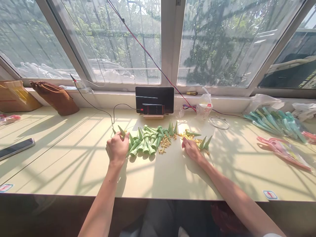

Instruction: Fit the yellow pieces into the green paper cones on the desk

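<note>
The green cones (pixel 145 146) lie heaped mid-table, between your two hands, with small yellow pegs (pixel 165 144) spread along the heap's right side. More pegs lie by your right hand (pixel 192 149), and two cones (pixel 208 143) stand tilted just beyond it.

Your left hand (pixel 117 148) is at the heap's left end, fingers curled in; a cone tip shows above the knuckles, but you cannot tell whether that grip has hold of it. Your right grip is drawn nearly together over the pegs; whether one is pinched there is hidden.

Toward you, a broad band of table (pixel 140 179) runs from the heap to the front edge, and your forearms cross that edge. Behind the heap, room is tighter: a stand (pixel 153 117) with a phone (pixel 158 109) sits close, a tablet (pixel 155 93) upright at its back.

On your left, open table reaches to another phone (pixel 16 148), with a brown pouch (pixel 53 97) near the sill. On your right, you have space up to a pink packet (pixel 283 151) and teal strips (pixel 265 121); a coiled cable (pixel 218 123) lies nearer.
</note>
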Action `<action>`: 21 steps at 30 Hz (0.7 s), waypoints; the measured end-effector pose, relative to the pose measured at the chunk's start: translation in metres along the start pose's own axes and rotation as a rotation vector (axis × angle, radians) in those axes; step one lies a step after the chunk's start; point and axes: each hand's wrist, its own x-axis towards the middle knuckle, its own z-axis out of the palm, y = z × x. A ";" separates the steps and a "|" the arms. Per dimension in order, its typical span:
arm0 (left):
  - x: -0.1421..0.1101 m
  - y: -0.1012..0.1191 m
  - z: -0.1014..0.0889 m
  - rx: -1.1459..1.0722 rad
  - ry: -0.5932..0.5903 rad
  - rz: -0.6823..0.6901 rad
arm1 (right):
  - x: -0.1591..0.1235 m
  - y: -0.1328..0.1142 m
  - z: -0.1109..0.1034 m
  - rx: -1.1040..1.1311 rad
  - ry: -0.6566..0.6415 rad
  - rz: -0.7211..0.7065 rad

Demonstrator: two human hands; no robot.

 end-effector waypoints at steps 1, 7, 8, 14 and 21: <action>-0.001 -0.001 0.002 0.014 -0.020 -0.003 | 0.000 0.000 0.000 0.002 -0.004 0.002; -0.010 -0.005 0.009 -0.006 -0.020 0.012 | -0.002 -0.003 -0.001 0.012 -0.012 0.018; -0.011 -0.005 0.009 -0.015 -0.013 0.015 | -0.003 -0.004 -0.001 0.009 -0.015 0.019; -0.011 -0.006 0.012 -0.062 0.014 0.025 | -0.004 -0.008 -0.003 -0.002 -0.023 0.027; -0.020 -0.011 0.009 -0.165 0.117 0.072 | -0.002 -0.005 -0.002 -0.008 -0.030 0.023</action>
